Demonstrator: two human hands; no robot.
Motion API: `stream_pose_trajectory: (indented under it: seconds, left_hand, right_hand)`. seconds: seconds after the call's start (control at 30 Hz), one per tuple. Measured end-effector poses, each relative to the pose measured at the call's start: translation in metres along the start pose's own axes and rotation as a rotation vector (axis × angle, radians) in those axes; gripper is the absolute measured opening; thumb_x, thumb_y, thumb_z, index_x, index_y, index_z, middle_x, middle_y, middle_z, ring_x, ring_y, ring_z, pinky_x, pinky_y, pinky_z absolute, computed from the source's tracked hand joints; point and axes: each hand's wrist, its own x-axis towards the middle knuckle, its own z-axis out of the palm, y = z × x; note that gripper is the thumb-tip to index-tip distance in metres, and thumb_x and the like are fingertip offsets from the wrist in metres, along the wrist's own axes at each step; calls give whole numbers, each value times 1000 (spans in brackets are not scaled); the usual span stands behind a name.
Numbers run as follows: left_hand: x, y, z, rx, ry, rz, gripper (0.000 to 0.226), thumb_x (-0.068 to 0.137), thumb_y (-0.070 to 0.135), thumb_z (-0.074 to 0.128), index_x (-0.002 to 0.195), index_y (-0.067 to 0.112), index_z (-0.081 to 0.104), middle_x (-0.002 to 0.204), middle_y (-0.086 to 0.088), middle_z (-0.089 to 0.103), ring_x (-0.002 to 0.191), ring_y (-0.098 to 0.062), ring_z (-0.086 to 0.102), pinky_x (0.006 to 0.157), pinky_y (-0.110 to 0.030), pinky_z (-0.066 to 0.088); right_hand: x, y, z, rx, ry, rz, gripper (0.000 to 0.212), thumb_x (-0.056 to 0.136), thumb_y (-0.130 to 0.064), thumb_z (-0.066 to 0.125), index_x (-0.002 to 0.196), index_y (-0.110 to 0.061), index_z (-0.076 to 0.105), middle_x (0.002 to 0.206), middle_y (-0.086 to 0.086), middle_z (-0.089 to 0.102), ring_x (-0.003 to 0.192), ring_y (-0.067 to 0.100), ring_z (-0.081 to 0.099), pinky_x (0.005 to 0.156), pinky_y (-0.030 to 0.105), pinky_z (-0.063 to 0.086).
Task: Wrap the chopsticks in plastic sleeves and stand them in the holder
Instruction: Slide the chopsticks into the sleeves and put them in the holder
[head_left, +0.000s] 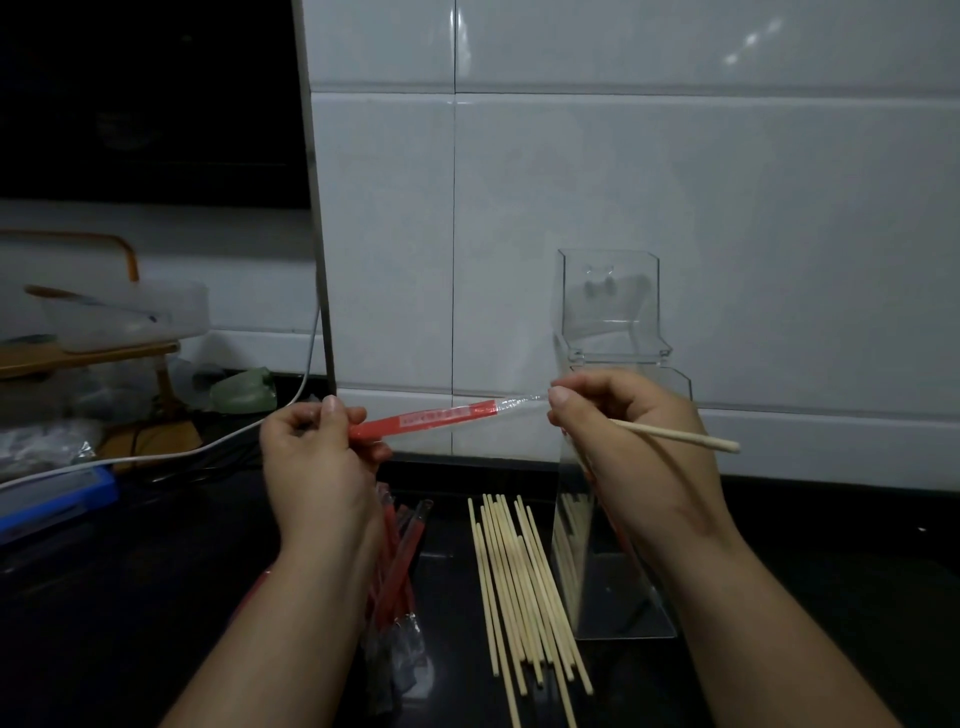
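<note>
Holding the red plastic sleeve (431, 420) level between my hands, I have my left hand (317, 447) with thumb and fingers clamped on its red end, while my right hand (628, 436) pinches the clear mouth end between thumb and forefinger. That same right hand also grips a bare chopstick (680, 436), which sticks out past the back of my fingers, pointing away from the sleeve. The trouble I foresee: the chopstick must be turned round to meet the mouth, and in shifting my grip I could let the thin film close or slip free. A hard push might split or crumple it.

Below my wrists lie the loose chopsticks (519, 587) and the spare sleeves (395, 571); the clear holder (613, 322) stands just behind my right hand, easily knocked.
</note>
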Motion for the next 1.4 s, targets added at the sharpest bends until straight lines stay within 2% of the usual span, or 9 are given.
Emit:
stream_pose_trajectory:
  seconds: [0.27, 0.33, 0.4, 0.5, 0.7, 0.9, 1.0, 1.13, 1.4]
  left_hand:
    - [-1, -2, -1, 66, 36, -11, 7, 103, 19, 52, 107, 20, 47, 93, -3, 65, 55, -3, 63, 48, -21, 50]
    - [2, -5, -6, 172, 100, 39, 26, 98, 30, 59, 118, 27, 43, 109, -2, 64, 83, -12, 68, 67, -29, 56]
    - [5, -6, -12, 377, 153, 191, 36, 92, 30, 67, 120, 31, 44, 127, -4, 54, 110, -21, 59, 92, -41, 53]
    - [0, -1, -13, 652, 75, 500, 22, 92, 19, 63, 109, 30, 58, 130, -3, 51, 123, -25, 49, 104, -46, 43]
    - [-16, -12, -4, 906, -474, 982, 36, 97, 38, 46, 118, 20, 69, 117, 3, 68, 113, -18, 57, 93, -34, 37]
    - [-24, -20, 0, 956, -714, 947, 41, 98, 48, 42, 132, 30, 58, 102, 16, 67, 98, -6, 54, 82, -33, 34]
    - [-31, -25, 2, 922, -738, 908, 40, 98, 49, 40, 131, 33, 54, 97, 23, 59, 91, 0, 49, 81, -32, 33]
    - [-33, -25, 3, 913, -680, 961, 23, 94, 40, 48, 107, 31, 64, 89, 21, 60, 84, -2, 49, 73, -32, 36]
    - [-29, -19, 0, 790, -619, 835, 18, 90, 34, 51, 88, 25, 67, 79, 16, 62, 77, -7, 55, 70, -37, 45]
  right_hand:
    - [0, 0, -1, -18, 0, -19, 8, 88, -16, 69, 82, -21, 71, 76, 0, 70, 71, 14, 64, 66, 30, 54]
    - [-1, -1, -1, -28, 15, -33, 7, 88, -16, 69, 83, -20, 71, 77, 0, 70, 72, 14, 65, 66, 31, 55]
    - [-3, -2, 0, -54, 21, -65, 8, 89, -15, 68, 83, -20, 70, 77, -2, 70, 70, 11, 64, 63, 25, 54]
    - [-6, -5, 1, -128, 8, -115, 10, 90, -15, 68, 83, -20, 70, 74, -6, 68, 66, 5, 62, 58, 15, 49]
    - [-7, -6, 5, -265, -37, -172, 7, 91, -17, 67, 86, -21, 71, 74, -9, 67, 74, 4, 62, 61, 10, 47]
    - [-6, -6, 4, -337, -79, -201, 8, 90, -19, 69, 85, -25, 71, 73, -13, 67, 76, 0, 62, 62, 8, 42]
    - [-6, -6, 4, -348, -90, -202, 8, 90, -19, 69, 85, -25, 71, 71, -14, 65, 74, 0, 61, 61, 8, 42]
    - [-5, -4, 3, -309, -81, -170, 8, 89, -18, 70, 85, -25, 71, 73, -12, 67, 74, 0, 62, 62, 9, 44]
    - [3, -10, -6, 300, 58, 60, 19, 94, 5, 52, 87, -11, 59, 91, 9, 73, 71, 15, 63, 65, 26, 55]
